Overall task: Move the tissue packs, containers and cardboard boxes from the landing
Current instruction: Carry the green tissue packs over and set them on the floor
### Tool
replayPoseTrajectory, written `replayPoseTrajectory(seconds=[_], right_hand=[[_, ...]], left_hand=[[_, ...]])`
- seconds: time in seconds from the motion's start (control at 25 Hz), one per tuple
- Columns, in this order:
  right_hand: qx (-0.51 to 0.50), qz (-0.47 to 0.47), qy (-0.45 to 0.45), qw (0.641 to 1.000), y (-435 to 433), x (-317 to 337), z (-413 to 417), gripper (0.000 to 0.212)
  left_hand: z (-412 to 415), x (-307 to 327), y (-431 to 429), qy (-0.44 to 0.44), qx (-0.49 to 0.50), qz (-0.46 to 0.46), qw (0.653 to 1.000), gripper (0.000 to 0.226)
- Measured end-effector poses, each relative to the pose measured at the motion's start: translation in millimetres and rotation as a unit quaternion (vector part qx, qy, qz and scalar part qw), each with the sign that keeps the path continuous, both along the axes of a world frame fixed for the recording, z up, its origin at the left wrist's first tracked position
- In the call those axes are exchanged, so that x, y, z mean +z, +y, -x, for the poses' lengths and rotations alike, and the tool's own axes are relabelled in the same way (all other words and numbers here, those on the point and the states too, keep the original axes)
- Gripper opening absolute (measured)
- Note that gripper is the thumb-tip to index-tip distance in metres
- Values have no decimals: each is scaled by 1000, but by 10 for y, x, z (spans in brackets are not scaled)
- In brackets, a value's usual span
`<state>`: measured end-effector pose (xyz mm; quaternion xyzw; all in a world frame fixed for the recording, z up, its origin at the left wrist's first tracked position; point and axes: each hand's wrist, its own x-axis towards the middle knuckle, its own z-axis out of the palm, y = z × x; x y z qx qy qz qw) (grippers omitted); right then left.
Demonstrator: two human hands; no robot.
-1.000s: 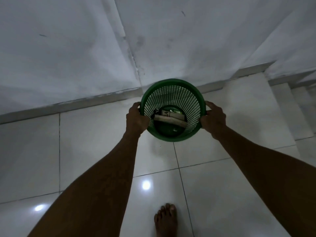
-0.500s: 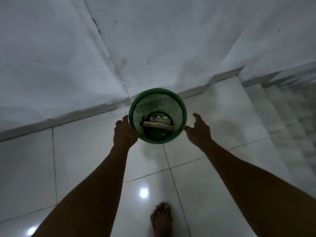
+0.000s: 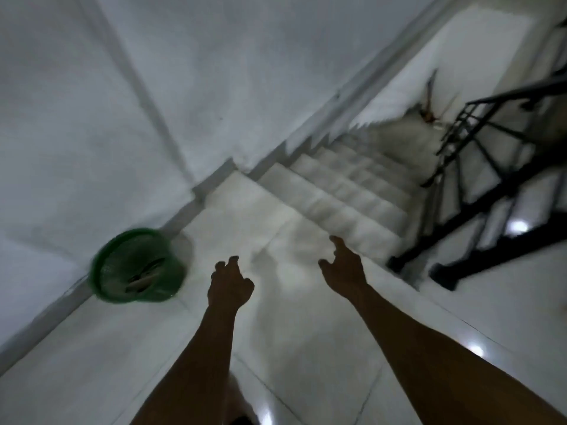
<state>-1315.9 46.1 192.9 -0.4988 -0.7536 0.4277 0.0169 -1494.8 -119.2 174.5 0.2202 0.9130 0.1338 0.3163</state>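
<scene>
A green mesh basket (image 3: 139,265) stands on the white tiled landing against the wall's skirting, at the left, with some pale items lying inside it. The view is blurred by motion. My left hand (image 3: 228,285) hovers to the right of the basket, apart from it, fingers loosely curled and holding nothing. My right hand (image 3: 345,268) reaches forward further right, fingers spread, empty, above the landing near the top step.
White stairs (image 3: 346,191) descend ahead to the right, with a black metal railing (image 3: 478,167) along their right side. A brownish object (image 3: 428,113) lies at the bottom of the stairs. White walls close the left and far sides.
Both hands have let go of the green basket, which now stands by the wall. My view has swung right toward the stairs, and both hands have moved away from the basket.
</scene>
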Motion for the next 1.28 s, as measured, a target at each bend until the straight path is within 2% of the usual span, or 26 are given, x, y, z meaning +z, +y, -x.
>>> replayPoseTrajectory(seconds=[0.12,0.28,0.4,0.52,0.72,0.92,1.12,1.28], right_hand=[[-106,-2,-12,994,366,288,-1746,68],[-242,-34,-46,969,620,648,-3923,62],[-344,-42,-73,935,693,921,-5457,63],[-434,-41,-95,895,749,1082,-6614,64],[-516,-31,-97,851,1162,1009,-7728,65],[-580,11,-81,811,2084,714,-8176,64],[-579,31,-62,812,3072,497,-8456,64],[-574,20,-70,815,3938,256,-8939,65]], left_hand=[[-1510,312,750,-16,-118,-11,993,67],[-3593,530,1533,-65,-258,-25,964,65],[-5143,701,1955,-98,-377,-42,920,64],[-6308,836,2354,-126,-463,-53,876,63],[-7357,746,3269,-133,-537,-72,830,61],[-7658,437,4347,-123,-569,-27,813,62],[-7854,264,5472,-86,-570,12,817,62],[-8353,110,6406,-94,-575,13,812,61]])
